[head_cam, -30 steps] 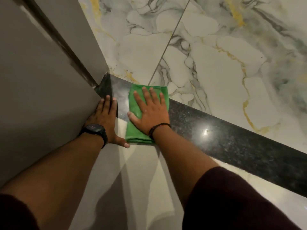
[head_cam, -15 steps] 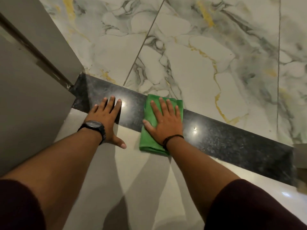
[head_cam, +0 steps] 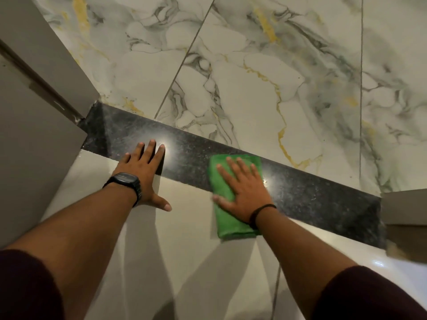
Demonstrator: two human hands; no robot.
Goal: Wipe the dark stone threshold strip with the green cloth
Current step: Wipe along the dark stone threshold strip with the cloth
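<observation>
Right grip: right hand [head_cam: 242,189] lies flat, fingers spread, palm pressing down on the green cloth [head_cam: 231,204]; nothing pinched, just weight on top.
Left grip: left hand [head_cam: 141,172] is spread open too, empty, braced on the floor with thumb stuck out to the side.
Left fingertips: they reach onto the dark stone threshold strip [head_cam: 189,158], while the heel of the hand sits on the plain pale tile [head_cam: 189,215].
Cloth: folded into a thick rectangle, lying across the strip; its far end touches the strip's far edge, its near end hangs over onto the plain tile.
Cloth position: about midway along the strip, well apart from the left hand.
Strip: runs on a diagonal from the grey door frame [head_cam: 46,65] at left to a grey corner [head_cam: 404,209] at right; speckled black, glossy, with bright light spots beside each hand.
Far side: veined marble floor [head_cam: 254,77], white with grey and gold streaks.
Wrists: black watch [head_cam: 126,179] on the left, thin black band [head_cam: 261,212] on the right.
Sleeves: dark maroon sleeves [head_cam: 369,294] pushed up both forearms.
</observation>
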